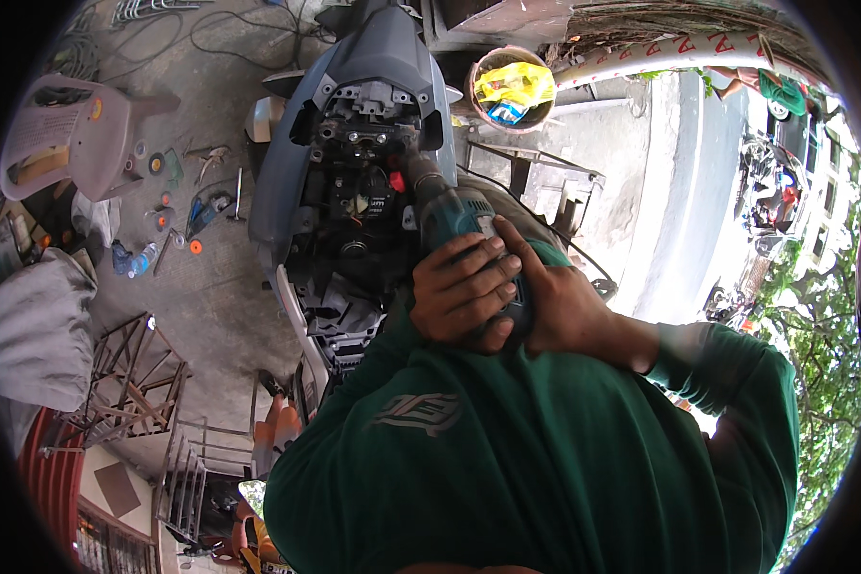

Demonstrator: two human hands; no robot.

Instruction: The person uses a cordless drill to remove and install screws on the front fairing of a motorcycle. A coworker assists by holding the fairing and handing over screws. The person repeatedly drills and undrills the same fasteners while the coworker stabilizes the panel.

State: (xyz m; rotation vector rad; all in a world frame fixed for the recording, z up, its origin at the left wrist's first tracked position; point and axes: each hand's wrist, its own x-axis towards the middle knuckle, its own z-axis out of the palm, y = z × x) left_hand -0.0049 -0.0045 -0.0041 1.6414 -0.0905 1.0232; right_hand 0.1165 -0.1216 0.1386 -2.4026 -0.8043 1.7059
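Note:
A teal power drill [447,212] is held against my body with both hands. My left hand [461,292] wraps its fingers across the drill's body. From the right, my right hand [566,301] grips the same drill, its thumb lying along the casing. The drill's dark front end points up and left into the opened tail of a grey motorcycle [275,206], where the seat is off. Whether its tip touches the metal there I cannot tell. Beside the drill's nose, a small red part [397,180] shows near a black battery-like block [352,203].
A plastic chair [96,134] stands at the far left. Tools and small parts, among them a hammer [238,194] and a plastic bottle [143,259], lie on the concrete floor. Ahead sits a bucket with a yellow bag [521,82]. A metal frame [536,158] stands right of the motorcycle.

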